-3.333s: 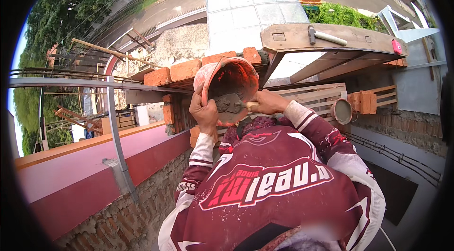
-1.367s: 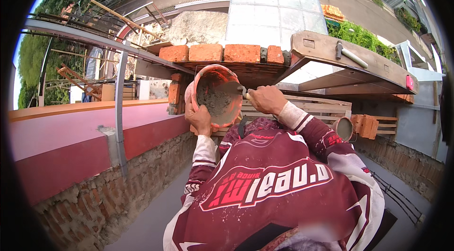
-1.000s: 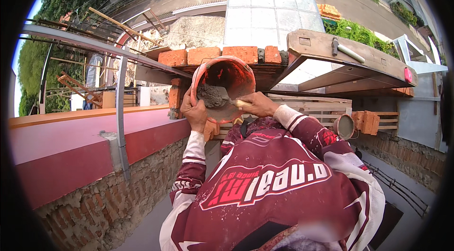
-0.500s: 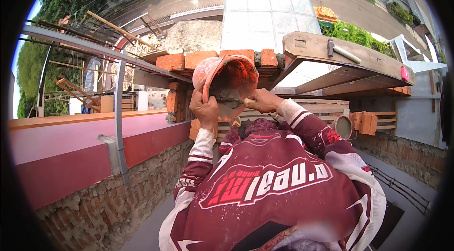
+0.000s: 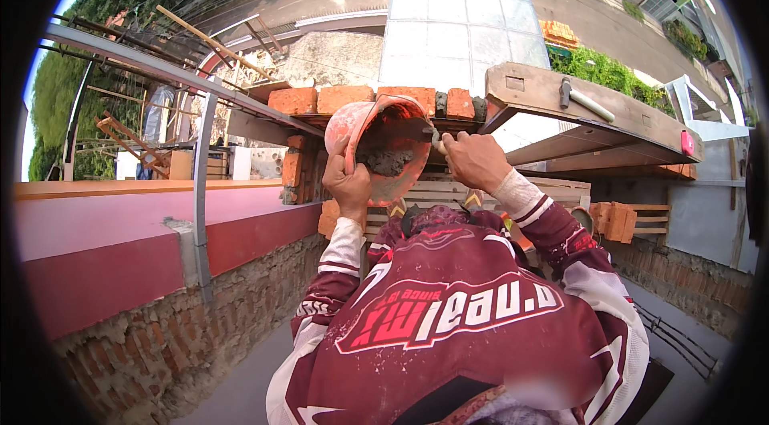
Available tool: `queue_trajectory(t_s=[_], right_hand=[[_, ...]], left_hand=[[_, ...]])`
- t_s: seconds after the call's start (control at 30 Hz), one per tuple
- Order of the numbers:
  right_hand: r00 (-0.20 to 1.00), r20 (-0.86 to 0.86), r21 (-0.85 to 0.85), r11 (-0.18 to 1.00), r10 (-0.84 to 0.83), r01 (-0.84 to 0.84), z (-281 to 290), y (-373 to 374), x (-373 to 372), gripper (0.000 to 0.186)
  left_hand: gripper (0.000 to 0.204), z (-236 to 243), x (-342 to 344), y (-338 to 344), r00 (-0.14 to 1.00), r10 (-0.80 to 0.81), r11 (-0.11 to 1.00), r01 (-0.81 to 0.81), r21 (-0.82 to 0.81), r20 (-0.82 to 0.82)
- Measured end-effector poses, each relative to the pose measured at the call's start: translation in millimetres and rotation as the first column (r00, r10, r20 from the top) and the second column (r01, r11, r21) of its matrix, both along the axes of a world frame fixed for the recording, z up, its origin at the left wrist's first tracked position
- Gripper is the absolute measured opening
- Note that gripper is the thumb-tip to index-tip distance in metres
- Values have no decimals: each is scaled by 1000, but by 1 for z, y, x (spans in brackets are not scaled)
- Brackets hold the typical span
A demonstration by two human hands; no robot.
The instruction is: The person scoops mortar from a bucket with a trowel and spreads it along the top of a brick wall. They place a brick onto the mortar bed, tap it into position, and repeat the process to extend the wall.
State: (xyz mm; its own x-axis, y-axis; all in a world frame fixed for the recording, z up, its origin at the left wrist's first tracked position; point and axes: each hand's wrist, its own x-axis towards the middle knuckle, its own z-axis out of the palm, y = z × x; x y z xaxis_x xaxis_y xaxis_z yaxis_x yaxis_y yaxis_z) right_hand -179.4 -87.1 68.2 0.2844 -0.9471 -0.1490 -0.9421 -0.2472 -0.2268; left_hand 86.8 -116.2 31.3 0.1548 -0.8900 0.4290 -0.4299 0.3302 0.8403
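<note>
You've got your left hand clamped on the left rim of a round orange-red plastic bucket, and your right hand is wrapped around the handle of a dark metal-bladed trowel. The bucket's tipped so its mouth leans right, with wet grey mortar pooled inside and the trowel blade at its right side. It's just on the near side of a row of rough orange bricks. Off to your right, a pale-handled hammer lies on a long brown wooden form.
</note>
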Motion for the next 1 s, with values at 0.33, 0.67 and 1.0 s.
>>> queue_trajectory(t_s=[0.33,0.67,1.0], right_hand=[[768,597,567,799,-233,-199,-84,9,42,42],[685,583,683,720,-436,-123,-82,4,21,32],[784,388,532,812,-485,239,-94,-69,48,24]], left_hand=[[15,-14,6,13,988,60,980,-31,197,-145],[15,-90,47,37,730,640,698,-422,579,-239],[13,-121,142,110,420,868,489,-630,603,-266]])
